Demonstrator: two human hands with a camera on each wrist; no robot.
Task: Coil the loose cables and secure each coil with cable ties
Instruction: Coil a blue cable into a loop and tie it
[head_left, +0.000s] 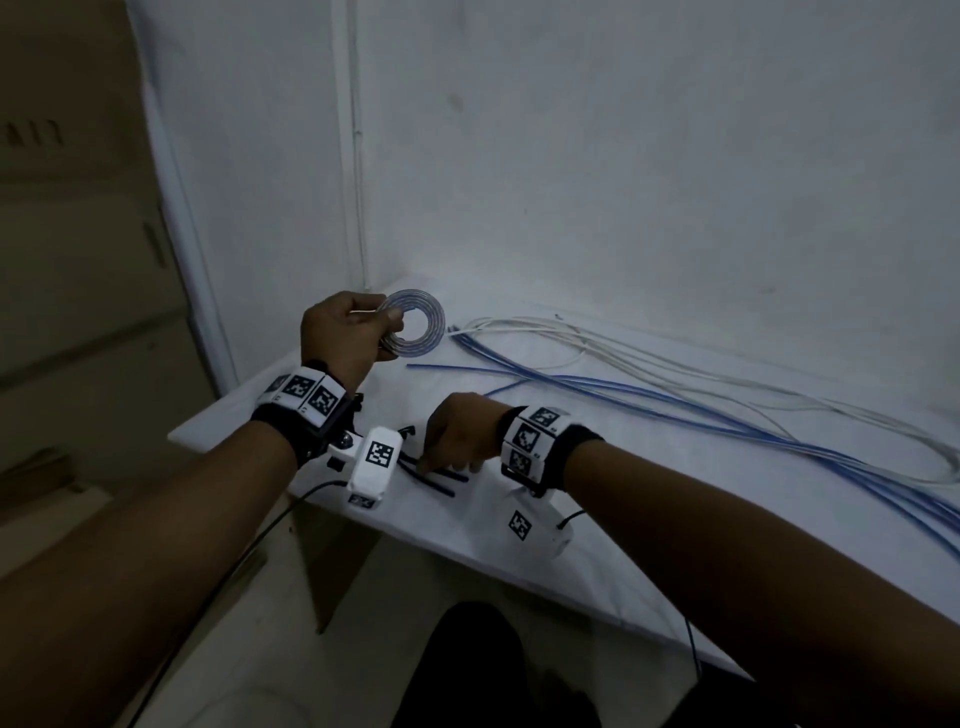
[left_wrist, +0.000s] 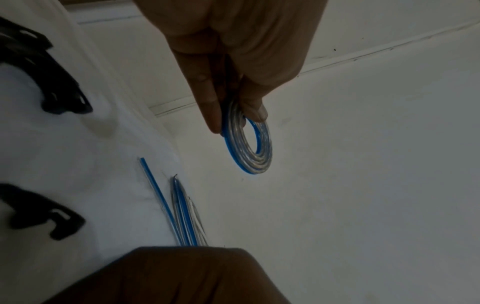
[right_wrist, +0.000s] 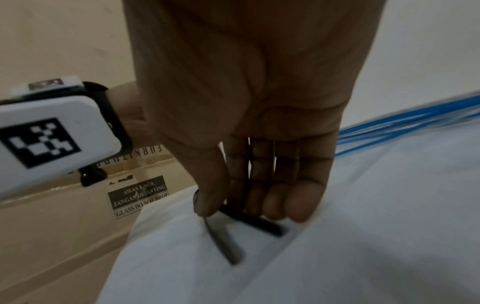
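- Coil (head_left: 413, 325) done, pinched in left hand (head_left: 343, 332), mid-frame.
- Right hand (head_left: 460, 434) pinching a tie (right_wrist: 226, 240) lower down.
- Next: loop tie round coil, I guess.

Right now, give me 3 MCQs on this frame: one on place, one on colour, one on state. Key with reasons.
1. Where is the coil?
A. flat on the table
B. held up in the left hand
C. on the floor

2. What colour are the ties?
A. black
B. white
C. red

3. What is the right hand doing?
A. resting open beside the cables
B. holding the coil
C. pinching a tie on the table

Key: B, the left hand grips the coil above the table; A, the ties show black against the white surface in the head and right wrist views; C, the right hand has thumb and fingers closed on a tie, while the loose cables lie apart to its right.
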